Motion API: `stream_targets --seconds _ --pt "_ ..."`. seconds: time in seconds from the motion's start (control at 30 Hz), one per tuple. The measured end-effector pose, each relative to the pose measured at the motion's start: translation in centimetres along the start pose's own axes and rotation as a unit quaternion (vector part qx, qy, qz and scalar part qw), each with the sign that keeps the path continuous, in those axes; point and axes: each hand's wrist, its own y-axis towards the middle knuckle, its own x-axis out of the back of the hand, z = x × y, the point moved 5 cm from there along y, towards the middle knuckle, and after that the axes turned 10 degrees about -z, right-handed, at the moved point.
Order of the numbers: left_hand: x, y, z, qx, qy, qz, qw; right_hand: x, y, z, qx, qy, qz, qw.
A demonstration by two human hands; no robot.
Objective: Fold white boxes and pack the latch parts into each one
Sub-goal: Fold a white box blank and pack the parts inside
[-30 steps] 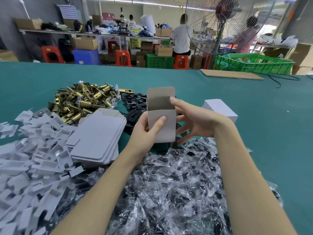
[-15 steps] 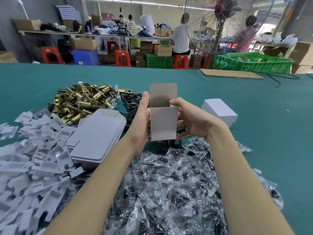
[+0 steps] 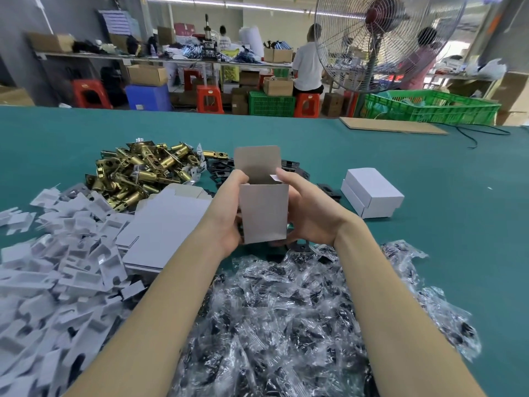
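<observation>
— Both hands, the left (image 3: 226,213) and right (image 3: 310,213), gripped the box (image 3: 263,213) upright above the table (image 3: 429,173), fingers curled round its sides, top flap standing open.
— The step?
— Folding seemed done; next, probably, a latch (image 3: 143,173) from the pile goes in.

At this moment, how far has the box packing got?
Done: one closed white box lies on the green table. In hand: the left hand and right hand hold an upright box with its top flap open; whether it holds anything cannot be seen. Left: the stack of flat blanks, brass latches, white inserts and bagged parts.
</observation>
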Motion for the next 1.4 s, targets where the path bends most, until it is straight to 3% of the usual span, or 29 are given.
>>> stream_targets --seconds 0.1,0.2,0.33,0.4,0.47,0.73,0.87,1.07,1.2,1.4 --pt "-0.1 -0.1 -0.4 0.003 0.009 0.011 1.000 0.3 0.3 0.0 -0.004 0.025 -0.024 0.999" --pt "0.0 -0.1 -1.2 -0.050 0.099 -0.017 0.994 0.7 0.5 0.0 -0.015 0.034 -0.041 0.998" --pt "0.3 -0.4 -2.7 -0.223 0.144 -0.051 0.963 1.3 0.5 -0.1 -0.024 0.013 -0.044 0.999" --pt "0.8 -1.0 -3.7 -0.344 0.156 -0.077 0.923 1.6 0.5 -0.2 -0.032 0.008 -0.054 0.998" --pt "0.8 -1.5 -4.3 -0.409 0.159 -0.060 0.896 1.7 0.5 -0.3 -0.040 0.012 -0.055 0.998" --pt "0.4 -2.1 -4.9 -0.380 0.129 0.026 0.916 1.7 0.1 -0.4 -0.035 -0.011 -0.010 0.999" --pt "0.7 -2.1 -5.2 -0.356 0.109 0.027 0.928 1.7 0.0 -0.5 -0.025 -0.035 0.024 0.999" --pt "1.4 -1.6 -4.6 -0.238 0.070 0.121 0.961 1.6 -0.3 -0.7 -0.025 -0.045 0.060 0.997" --pt "1.7 -1.4 -4.5 -0.230 0.067 0.116 0.964 1.6 -0.7 -0.4 0.019 -0.062 0.084 0.994" --pt "1.8 -1.3 -4.3 -0.231 0.074 0.073 0.967 1.7 -0.7 -0.1 0.066 -0.100 0.053 0.991"
